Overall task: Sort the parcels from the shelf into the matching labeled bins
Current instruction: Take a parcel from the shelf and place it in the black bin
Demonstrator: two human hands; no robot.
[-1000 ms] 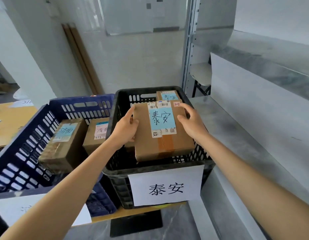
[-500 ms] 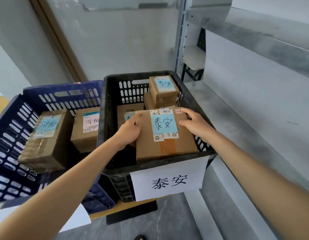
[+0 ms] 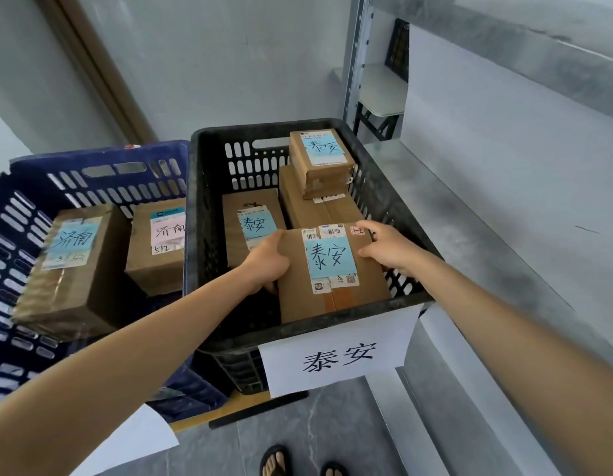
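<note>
A brown cardboard parcel (image 3: 336,286) with a blue handwritten 泰安 label sits low inside the black bin (image 3: 205,235), at its front right. My left hand (image 3: 267,259) grips the parcel's left edge, fingers curled under it. My right hand (image 3: 384,249) holds its right far corner, fingers over the top. A white sign (image 3: 336,355) reading 泰安 hangs on the bin's front. Three more 泰安 parcels lie in the bin: one at the left (image 3: 250,214), one at the back (image 3: 318,201), and a small one (image 3: 320,159) stacked on top of that.
A blue bin (image 3: 102,170) stands to the left with two parcels labeled 济南 (image 3: 71,262) (image 3: 160,242). A grey metal shelf (image 3: 504,207) runs along the right, its upright post (image 3: 354,63) behind the black bin. My sandaled feet (image 3: 298,462) show on the grey floor.
The parcel has gone down from above the black bin's rim into the bin, both hands still on it. My view has tilted further down.
</note>
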